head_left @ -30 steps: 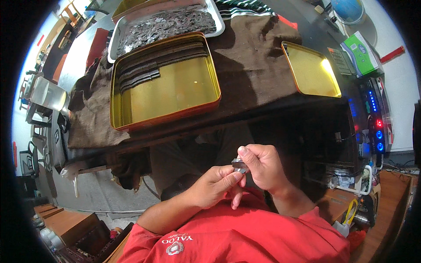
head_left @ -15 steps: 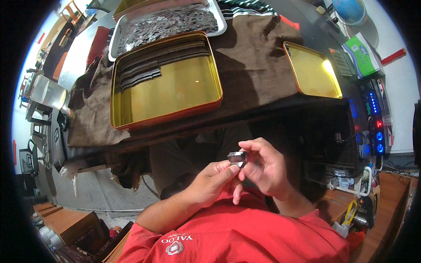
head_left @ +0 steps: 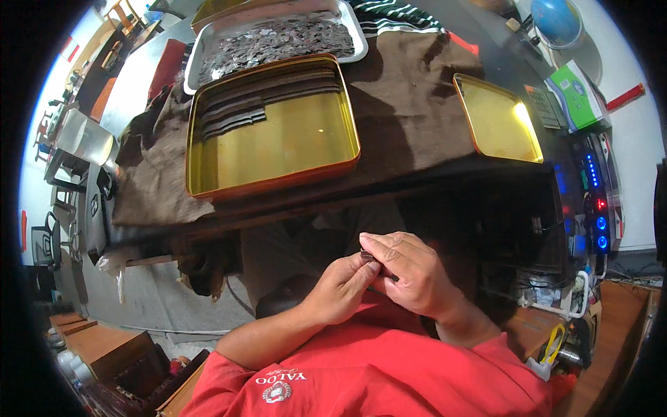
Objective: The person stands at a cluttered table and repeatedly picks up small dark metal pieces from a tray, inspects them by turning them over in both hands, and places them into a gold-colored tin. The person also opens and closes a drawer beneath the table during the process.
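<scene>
My left hand (head_left: pixel 345 286) pinches a small stack of thin dark pieces (head_left: pixel 368 256) between thumb and fingers, in front of my red shirt. My right hand (head_left: pixel 411 274) is closed over the stack's right side, its fingers covering most of it. Beyond my hands, on the table, sits a gold-lined rectangular tin (head_left: pixel 306 135). Rows of similar dark thin pieces (head_left: pixel 236 121) stand packed along its far and left part; its near part shows bare gold. Behind the tin, a white tray (head_left: pixel 359 43) holds a heap of loose thin grey pieces (head_left: pixel 285 38).
A brown cloth (head_left: pixel 417 104) covers the table under the tin. To the right lies a shallow gold lid (head_left: pixel 497 121), with a green and white box (head_left: pixel 577 94) and a computer tower with blue lights (head_left: pixel 594 187) beyond it. The table's near edge lies between tin and hands.
The fingers of my right hand were spread beside the stack and are now closed over it. The stack is more hidden. The whole view has shifted slightly.
</scene>
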`<state>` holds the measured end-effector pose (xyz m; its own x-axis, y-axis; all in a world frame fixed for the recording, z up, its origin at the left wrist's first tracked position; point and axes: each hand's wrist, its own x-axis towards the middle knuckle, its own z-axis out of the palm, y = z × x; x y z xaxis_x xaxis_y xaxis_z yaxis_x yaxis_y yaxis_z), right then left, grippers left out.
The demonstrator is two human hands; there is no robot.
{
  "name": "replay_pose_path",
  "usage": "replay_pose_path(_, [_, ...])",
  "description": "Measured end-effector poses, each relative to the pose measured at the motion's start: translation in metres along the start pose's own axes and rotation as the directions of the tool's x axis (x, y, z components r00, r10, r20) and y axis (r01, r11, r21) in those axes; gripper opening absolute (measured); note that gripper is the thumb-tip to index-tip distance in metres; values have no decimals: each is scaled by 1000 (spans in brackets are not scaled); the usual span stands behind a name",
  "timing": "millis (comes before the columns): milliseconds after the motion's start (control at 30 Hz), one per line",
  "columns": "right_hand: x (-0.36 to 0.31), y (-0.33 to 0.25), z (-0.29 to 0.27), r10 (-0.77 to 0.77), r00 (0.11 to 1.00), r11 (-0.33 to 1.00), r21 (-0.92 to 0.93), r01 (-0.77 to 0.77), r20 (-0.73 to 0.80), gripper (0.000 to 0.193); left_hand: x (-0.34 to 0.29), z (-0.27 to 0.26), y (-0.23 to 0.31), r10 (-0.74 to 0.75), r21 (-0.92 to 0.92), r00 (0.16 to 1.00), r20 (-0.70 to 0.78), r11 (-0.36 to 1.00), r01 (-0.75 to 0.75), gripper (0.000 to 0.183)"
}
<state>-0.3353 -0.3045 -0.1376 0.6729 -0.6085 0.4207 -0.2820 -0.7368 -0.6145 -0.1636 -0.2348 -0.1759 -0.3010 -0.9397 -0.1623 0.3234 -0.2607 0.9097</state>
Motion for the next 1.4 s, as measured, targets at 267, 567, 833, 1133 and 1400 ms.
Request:
replay_pose_path(267, [1,-5,-16,34,996,990,134,-45,85,59,-6,5,11,-10,-25,999,35,1000,11,30])
replay_pose_path(567, [-6,-28,-24,80,995,949,301,-93,57,62,-26,14,31,-35,-432,997,64,900,59,25])
replay_pose_path(833, [-23,-60,-17,97,991,937,328,-123,96,62,-60,22,21,11,-415,999,-39,909,-26,16])
replay_pose_path(1133, [-31,-58,-8,-33,999,928,371,28,7,60,-74,26,24,37,-405,999,-6,914,-36,11])
replay_pose_path(1400, [-21,-50,-6,-23,999,980,199,30,-35,61,-52,11,26,6,-345,1000,-17,939,-12,20])
